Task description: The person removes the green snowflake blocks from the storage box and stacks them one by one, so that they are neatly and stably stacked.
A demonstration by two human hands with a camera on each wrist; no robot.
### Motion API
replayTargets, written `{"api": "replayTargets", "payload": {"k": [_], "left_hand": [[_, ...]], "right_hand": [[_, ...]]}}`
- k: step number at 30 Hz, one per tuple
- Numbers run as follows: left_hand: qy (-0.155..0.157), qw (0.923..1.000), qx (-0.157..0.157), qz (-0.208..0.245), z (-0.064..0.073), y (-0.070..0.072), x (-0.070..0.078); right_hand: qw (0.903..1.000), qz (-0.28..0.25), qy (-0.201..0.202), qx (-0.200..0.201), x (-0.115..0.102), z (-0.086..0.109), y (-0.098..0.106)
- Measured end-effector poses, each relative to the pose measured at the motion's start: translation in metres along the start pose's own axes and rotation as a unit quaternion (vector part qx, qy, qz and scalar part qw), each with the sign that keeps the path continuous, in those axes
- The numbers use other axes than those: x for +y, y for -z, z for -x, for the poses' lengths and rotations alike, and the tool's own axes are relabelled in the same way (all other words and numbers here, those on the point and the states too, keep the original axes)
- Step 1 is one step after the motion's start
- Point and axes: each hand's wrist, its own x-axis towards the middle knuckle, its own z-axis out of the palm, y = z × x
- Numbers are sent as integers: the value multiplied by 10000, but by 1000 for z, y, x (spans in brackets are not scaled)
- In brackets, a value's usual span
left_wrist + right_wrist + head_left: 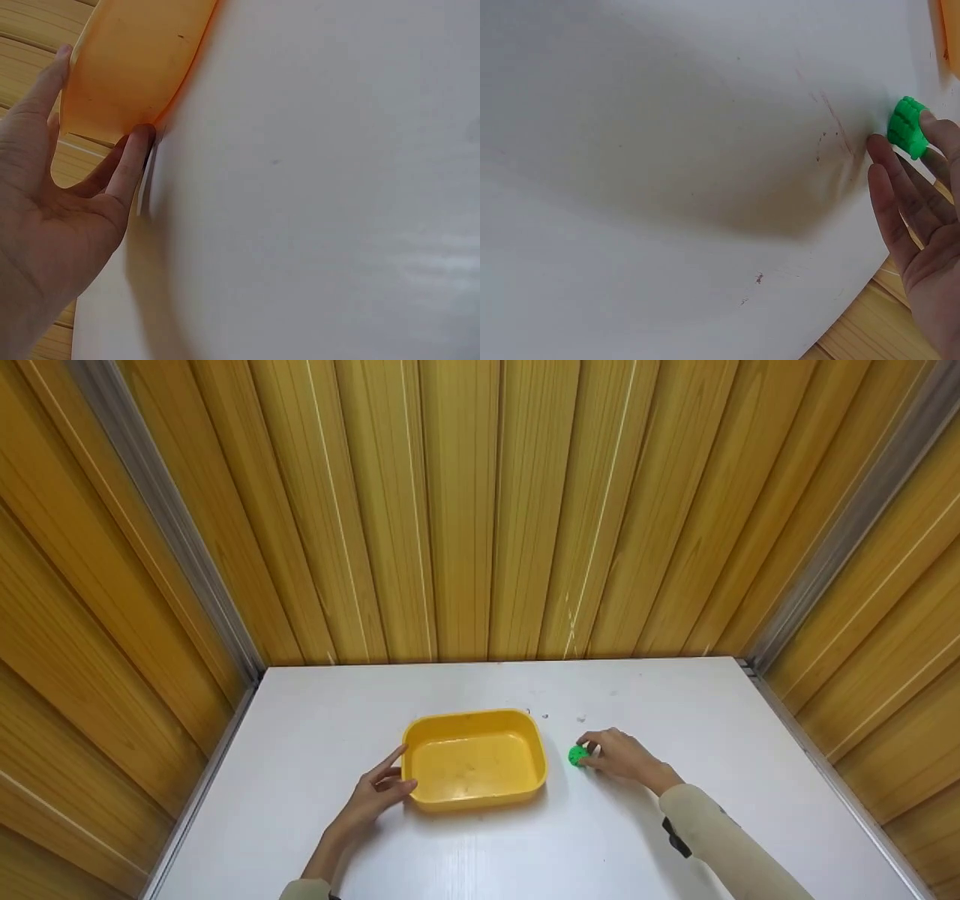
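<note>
On the white table sits a yellow plastic basin (471, 769), rectangular with rounded corners, and nothing lies inside it. My left hand (375, 793) holds its left end, with thumb and fingers spread along the rim and wall; the left wrist view shows fingertips (140, 135) at the basin's lower edge. To the right of the basin, my right hand (621, 756) pinches a small round green piece (577, 755) between thumb and fingers. In the right wrist view the green piece has a ridged side, close to the tabletop; whether it touches the surface I cannot tell.
Wood-patterned panels (457, 510) rise behind the table (322, 720) and on both sides, joined by grey metal corner posts (180, 510). A few small marks or specks (581, 718) lie on the tabletop behind the right hand.
</note>
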Motion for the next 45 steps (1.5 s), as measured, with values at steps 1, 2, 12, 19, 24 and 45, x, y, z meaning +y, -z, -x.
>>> {"api": "replayTargets", "payload": {"k": [1, 2, 12, 19, 24, 45], "left_hand": [[-4, 10000, 1, -16, 0, 0, 0], [7, 10000, 17, -19, 0, 0, 0], [-6, 10000, -34, -24, 1, 0, 0], [51, 10000, 25, -5, 0, 0, 1], [119, 9999, 92, -21, 1, -1, 2], [174, 9997, 149, -126, 0, -1, 2]], "right_hand": [[10000, 1, -1, 13, 0, 0, 0], [10000, 17, 15, 26, 0, 1, 0], [9998, 1, -199, 27, -4, 1, 0], [9993, 22, -379, 8, -4, -1, -1], [9992, 67, -382, 48, -4, -2, -2], [9985, 310, -409, 168, -5, -2, -4]]}}
